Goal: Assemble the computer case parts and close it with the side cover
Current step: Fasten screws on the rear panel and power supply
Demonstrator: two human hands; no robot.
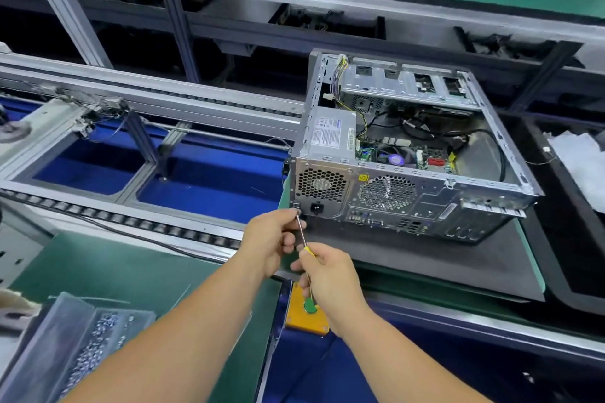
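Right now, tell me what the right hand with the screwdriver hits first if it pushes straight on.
The right hand drives the screwdriver up toward the computer case; its rear lower-left corner by the left hand likely comes first, though depth is unclear.

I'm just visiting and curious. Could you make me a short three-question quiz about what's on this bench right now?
1. True or false: the computer case already has its side cover on.
2. The right hand holds which tool? A) hammer B) screwdriver C) pliers
3. Fill in: the tray at the lower left holds small metal ____.

Key
1. False; the top side is open, with cables and the circuit board showing.
2. B; the left hand steadies its shaft near the tip, at the case's rear corner.
3. Screws.
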